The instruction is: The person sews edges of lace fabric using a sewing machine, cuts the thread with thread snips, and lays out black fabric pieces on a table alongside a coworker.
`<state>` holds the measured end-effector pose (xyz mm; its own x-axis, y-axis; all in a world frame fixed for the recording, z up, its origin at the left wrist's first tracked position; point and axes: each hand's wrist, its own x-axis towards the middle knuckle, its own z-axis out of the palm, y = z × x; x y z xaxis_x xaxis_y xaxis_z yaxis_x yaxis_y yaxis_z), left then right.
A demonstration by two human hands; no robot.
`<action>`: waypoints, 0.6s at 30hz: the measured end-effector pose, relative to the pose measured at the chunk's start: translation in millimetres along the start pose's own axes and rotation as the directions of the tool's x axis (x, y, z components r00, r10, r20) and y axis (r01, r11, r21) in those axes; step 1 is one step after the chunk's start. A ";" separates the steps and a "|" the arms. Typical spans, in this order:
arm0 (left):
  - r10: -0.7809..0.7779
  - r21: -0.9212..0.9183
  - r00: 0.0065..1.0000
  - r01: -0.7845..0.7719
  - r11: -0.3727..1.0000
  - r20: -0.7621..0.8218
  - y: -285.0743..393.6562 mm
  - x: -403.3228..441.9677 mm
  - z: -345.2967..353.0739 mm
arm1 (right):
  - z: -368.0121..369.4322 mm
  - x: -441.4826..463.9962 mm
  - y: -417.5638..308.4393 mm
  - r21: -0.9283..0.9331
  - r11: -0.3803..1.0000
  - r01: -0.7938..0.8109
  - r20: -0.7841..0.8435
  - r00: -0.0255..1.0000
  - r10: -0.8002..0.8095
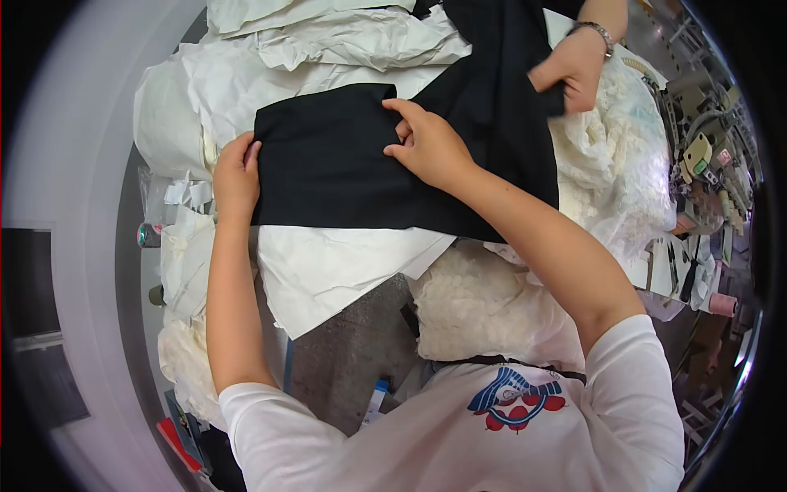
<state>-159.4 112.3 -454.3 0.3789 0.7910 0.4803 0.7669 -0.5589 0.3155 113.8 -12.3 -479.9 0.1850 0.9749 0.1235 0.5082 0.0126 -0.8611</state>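
Note:
A black cloth (328, 164), apparently a garment piece, lies folded across white sheets in front of me. Its folded part stretches left, and more of it runs up and away to the right. At its left edge my left hand (236, 176) grips the cloth, thumb near the edge and the other fingers partly hidden. My right hand (434, 148) rests over the cloth's middle. Its index finger reaches a fold at the top edge, with the thumb apart from it and the remaining fingers curled.
Another person's hand (578, 70), wearing a bracelet and slightly blurred, is at the cloth's right edge. Crumpled white sheets (328, 41) lie beyond. White lace fabric (615, 156) is heaped at right, beside sewing machine parts (705, 156) and a pink thread spool (722, 305).

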 end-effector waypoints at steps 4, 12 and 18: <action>0.137 0.045 0.990 -0.135 0.990 -0.043 7.7 10.6 3.2 | -1.6 -4.7 2.8 0.020 0.998 0.062 -0.056 0.997 -0.061; -0.101 -0.286 0.987 0.134 0.949 0.129 -0.9 22.7 17.0 | -0.1 -3.2 11.2 -0.006 0.999 -0.037 -0.230 0.973 0.034; -0.162 -0.524 0.779 0.544 0.656 0.606 5.5 15.5 -34.1 | 0.7 -3.7 13.3 -0.013 0.999 -0.044 -0.236 0.971 0.039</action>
<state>-166.9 113.0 -417.1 0.4849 0.8572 -0.1731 0.4376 -0.0665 0.8967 119.3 -15.6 -492.2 0.3982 0.8947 0.2024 0.5107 -0.0330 -0.8591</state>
